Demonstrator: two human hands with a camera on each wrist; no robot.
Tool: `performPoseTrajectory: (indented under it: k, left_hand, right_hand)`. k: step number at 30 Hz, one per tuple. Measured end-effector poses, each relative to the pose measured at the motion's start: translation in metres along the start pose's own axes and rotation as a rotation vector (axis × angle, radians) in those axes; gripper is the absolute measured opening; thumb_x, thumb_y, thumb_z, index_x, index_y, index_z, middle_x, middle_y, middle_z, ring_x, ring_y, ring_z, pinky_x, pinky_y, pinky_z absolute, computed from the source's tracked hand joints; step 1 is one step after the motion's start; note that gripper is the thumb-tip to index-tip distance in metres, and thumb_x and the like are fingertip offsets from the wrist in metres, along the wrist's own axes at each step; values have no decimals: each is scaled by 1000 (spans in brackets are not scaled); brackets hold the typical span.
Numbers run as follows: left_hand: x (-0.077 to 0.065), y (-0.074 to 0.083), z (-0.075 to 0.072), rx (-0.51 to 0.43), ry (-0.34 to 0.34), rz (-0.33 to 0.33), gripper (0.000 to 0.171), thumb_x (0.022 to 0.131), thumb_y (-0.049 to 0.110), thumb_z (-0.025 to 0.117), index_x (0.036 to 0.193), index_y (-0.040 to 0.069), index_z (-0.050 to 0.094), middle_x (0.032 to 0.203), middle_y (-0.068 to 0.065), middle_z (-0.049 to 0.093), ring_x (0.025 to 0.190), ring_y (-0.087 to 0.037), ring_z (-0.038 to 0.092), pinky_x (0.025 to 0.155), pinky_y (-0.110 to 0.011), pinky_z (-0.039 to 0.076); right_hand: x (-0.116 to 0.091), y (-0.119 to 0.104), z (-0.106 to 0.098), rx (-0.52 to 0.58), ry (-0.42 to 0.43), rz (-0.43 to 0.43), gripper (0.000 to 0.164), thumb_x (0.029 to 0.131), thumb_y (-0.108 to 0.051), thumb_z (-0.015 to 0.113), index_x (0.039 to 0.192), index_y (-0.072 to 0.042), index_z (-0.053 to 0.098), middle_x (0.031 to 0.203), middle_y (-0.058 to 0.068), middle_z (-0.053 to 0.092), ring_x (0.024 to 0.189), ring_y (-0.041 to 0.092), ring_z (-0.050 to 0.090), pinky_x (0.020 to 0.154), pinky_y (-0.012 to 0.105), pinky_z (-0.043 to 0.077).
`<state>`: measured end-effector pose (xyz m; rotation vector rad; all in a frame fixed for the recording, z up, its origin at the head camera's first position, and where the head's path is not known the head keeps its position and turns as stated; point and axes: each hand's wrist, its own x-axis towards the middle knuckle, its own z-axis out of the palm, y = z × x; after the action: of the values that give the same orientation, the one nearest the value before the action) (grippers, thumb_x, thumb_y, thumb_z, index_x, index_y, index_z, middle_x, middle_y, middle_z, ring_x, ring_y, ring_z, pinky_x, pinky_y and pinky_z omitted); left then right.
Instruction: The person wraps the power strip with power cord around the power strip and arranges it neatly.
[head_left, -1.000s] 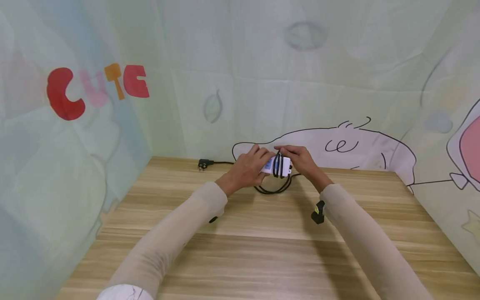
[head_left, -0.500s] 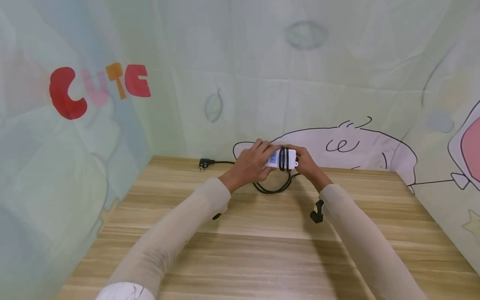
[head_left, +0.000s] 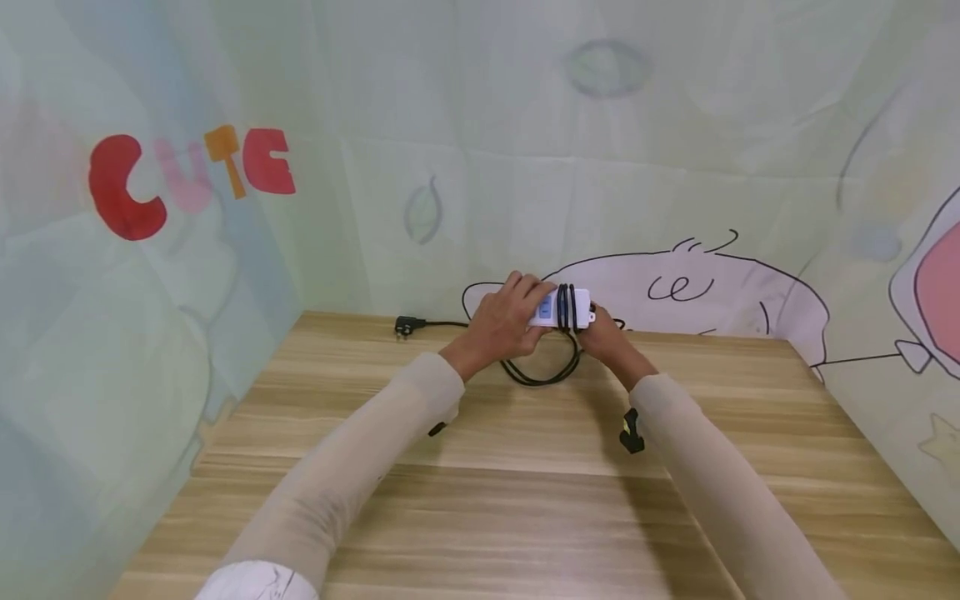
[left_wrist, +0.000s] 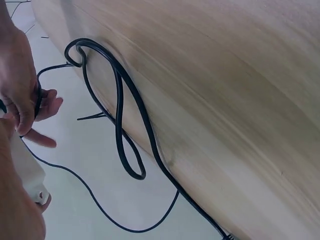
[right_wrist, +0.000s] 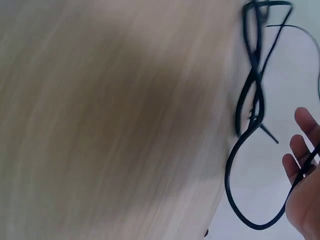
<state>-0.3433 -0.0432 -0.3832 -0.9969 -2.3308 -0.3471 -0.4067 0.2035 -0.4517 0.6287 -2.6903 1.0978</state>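
Note:
A white power strip [head_left: 583,310] with blue socket faces is held above the back of the table, several turns of black cord [head_left: 573,307] wrapped around it. My left hand [head_left: 506,321] grips its left end, fingers over the top and thumb below. Just behind and below the right end, my right hand [head_left: 606,335] is partly hidden by the strip. In the right wrist view the cord [right_wrist: 227,175] runs across the palm of the right hand [right_wrist: 305,200] and between its fingers. The left wrist view shows a mounting tab on the power strip [left_wrist: 27,170].
Loose cord [head_left: 536,382] lies in loops on the wooden table [head_left: 480,517] below the hands. Its black plug [head_left: 408,325] rests near the back left edge. Printed cloth walls [head_left: 375,225] stand behind and at the sides.
The power strip has risen and shifted slightly right in my left hand. My right hand has come from above the strip's right end down behind and below it, carrying the cord.

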Motion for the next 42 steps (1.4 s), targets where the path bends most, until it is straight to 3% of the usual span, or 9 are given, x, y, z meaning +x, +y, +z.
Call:
performPoseTrajectory:
  k: [3,6,9,14,20,23,28,33,42]
  left_hand:
    - [0,0,-1,-20,4,-17,60,102,31,82,153,5,64,137,-15,70,115,-31,65,71,-42,66]
    - [1,0,0,-39,9,-36,61,102,30,82,155,5,63,138,-15,70,116,-31,65,73,-42,67]
    - [2,0,-1,-47,16,-53,61,102,30,81,155,6,62,138,-15,70,117,-31,65,75,-42,68]
    - [3,2,-3,-55,16,-70,62,102,29,82,155,6,62,138,-15,70,119,-31,65,78,-43,68]
    - [6,6,-4,-74,22,-74,64,101,30,83,155,5,61,138,-17,69,118,-32,64,78,-43,68]
    - [8,8,-5,-74,33,-85,64,101,31,83,155,5,62,137,-17,69,116,-32,64,78,-43,67]
    - [10,7,-5,-46,47,-110,63,100,31,83,154,6,62,136,-16,70,116,-32,65,77,-43,68]
    - [12,5,-3,-31,41,-137,62,98,27,83,153,6,63,136,-16,70,117,-32,65,76,-43,67]
    - [10,-2,3,97,41,-159,62,99,30,85,151,6,64,134,-14,71,117,-31,66,72,-41,68]
  right_hand:
    - [15,41,11,-150,24,-58,47,118,-33,51,145,1,66,142,31,71,130,48,68,114,62,54]
    - [19,55,13,-307,17,-41,51,116,-36,47,144,1,67,137,30,74,127,49,65,108,65,52]
    - [7,26,0,-439,-37,25,52,117,-34,45,142,5,69,136,30,75,130,52,62,110,66,50]
    - [-13,-12,-19,-471,-83,74,53,119,-41,46,129,3,74,125,27,78,122,51,65,106,71,50]
    - [5,68,-2,-436,-16,-30,72,117,-67,35,110,-9,76,113,20,78,107,49,71,92,69,54]
    - [12,83,5,-431,-25,-61,78,116,-71,28,114,-11,77,116,20,79,111,49,71,95,64,57]
    - [2,25,3,-572,-101,-49,73,121,-60,23,138,-13,76,124,18,81,114,46,71,94,66,57]
    - [-17,-38,-2,-696,-196,-15,61,123,-43,29,165,-10,58,144,24,74,123,46,67,103,62,56]
    - [-26,-54,0,-786,-205,-55,56,123,-44,36,151,-9,70,122,17,75,106,35,61,94,50,55]
